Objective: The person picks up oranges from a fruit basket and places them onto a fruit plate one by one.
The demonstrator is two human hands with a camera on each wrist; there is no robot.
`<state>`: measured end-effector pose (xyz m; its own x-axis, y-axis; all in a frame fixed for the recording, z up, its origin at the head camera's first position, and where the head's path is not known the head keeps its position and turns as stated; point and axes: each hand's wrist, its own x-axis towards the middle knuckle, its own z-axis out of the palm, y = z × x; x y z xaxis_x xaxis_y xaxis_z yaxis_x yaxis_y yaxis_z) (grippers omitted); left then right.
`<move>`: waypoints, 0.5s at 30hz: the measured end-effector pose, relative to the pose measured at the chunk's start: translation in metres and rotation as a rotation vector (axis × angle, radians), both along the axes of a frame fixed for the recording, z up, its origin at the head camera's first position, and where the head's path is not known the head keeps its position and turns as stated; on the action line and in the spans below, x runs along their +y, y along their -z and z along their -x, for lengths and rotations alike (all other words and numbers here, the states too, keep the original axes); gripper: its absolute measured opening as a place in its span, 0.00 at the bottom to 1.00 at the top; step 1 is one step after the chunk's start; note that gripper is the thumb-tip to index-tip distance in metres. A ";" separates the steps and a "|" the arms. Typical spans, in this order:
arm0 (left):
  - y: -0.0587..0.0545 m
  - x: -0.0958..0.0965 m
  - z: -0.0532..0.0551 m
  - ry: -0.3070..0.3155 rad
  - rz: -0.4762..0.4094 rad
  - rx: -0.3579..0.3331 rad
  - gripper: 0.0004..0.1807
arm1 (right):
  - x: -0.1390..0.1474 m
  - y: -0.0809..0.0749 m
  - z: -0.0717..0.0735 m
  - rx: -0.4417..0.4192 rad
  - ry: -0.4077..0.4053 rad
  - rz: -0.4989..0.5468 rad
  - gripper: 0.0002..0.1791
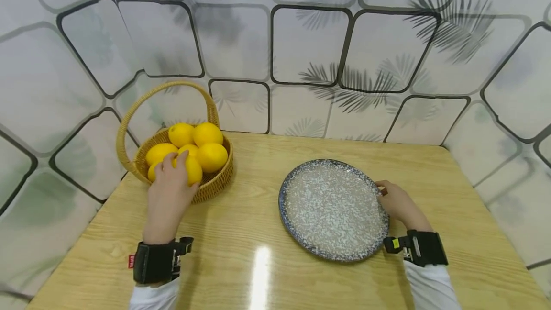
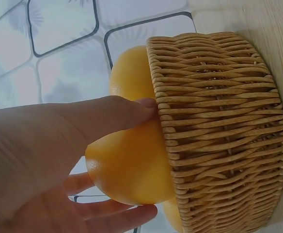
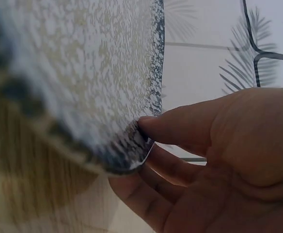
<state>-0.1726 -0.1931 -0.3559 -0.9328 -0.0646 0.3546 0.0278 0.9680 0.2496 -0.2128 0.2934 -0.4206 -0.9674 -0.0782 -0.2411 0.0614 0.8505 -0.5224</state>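
Observation:
On the left of the head view, my left hand point(image 1: 170, 195) reaches over the near rim of a wicker basket point(image 1: 217, 186). Its thumb and fingers curl round a yellow lemon point(image 1: 194, 170), which sits at the front of the pile. In the left wrist view the thumb lies across the top of that lemon point(image 2: 132, 167), its tip right at the woven rim. My right hand point(image 1: 398, 202) pinches the right rim of a round speckled plate point(image 1: 336, 209). The thumb rests on the plate's upper side, with the other fingers beneath the dark edge point(image 3: 127, 158).
Several more lemons point(image 1: 208, 134) fill the basket, whose tall arched handle point(image 1: 165, 85) rises over them. The light wooden table point(image 1: 254, 214) runs back to a patterned wall covering point(image 1: 310, 44). Bare wood lies between basket and plate.

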 end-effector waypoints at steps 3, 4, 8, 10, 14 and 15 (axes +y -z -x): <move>0.000 0.000 0.001 -0.010 -0.002 -0.011 0.45 | 0.000 0.002 -0.002 -0.001 0.011 0.000 0.28; 0.000 0.000 0.002 -0.014 -0.006 -0.012 0.46 | -0.001 0.003 -0.003 -0.003 0.015 0.000 0.28; 0.001 -0.002 0.003 -0.042 -0.059 -0.062 0.48 | -0.002 0.003 -0.005 -0.015 0.025 0.006 0.28; 0.002 -0.003 0.004 -0.050 -0.086 -0.075 0.47 | -0.003 0.002 -0.005 -0.015 0.028 0.007 0.28; 0.003 -0.004 0.007 -0.062 -0.118 -0.084 0.47 | -0.002 -0.001 -0.004 0.007 0.024 0.003 0.28; 0.003 -0.004 0.007 -0.065 -0.123 -0.086 0.48 | -0.002 -0.002 -0.004 0.012 0.023 0.002 0.27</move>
<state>-0.1798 -0.1969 -0.3589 -0.9519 -0.1637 0.2589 -0.0604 0.9289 0.3654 -0.2087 0.2912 -0.4188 -0.9716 -0.0563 -0.2296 0.0749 0.8480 -0.5246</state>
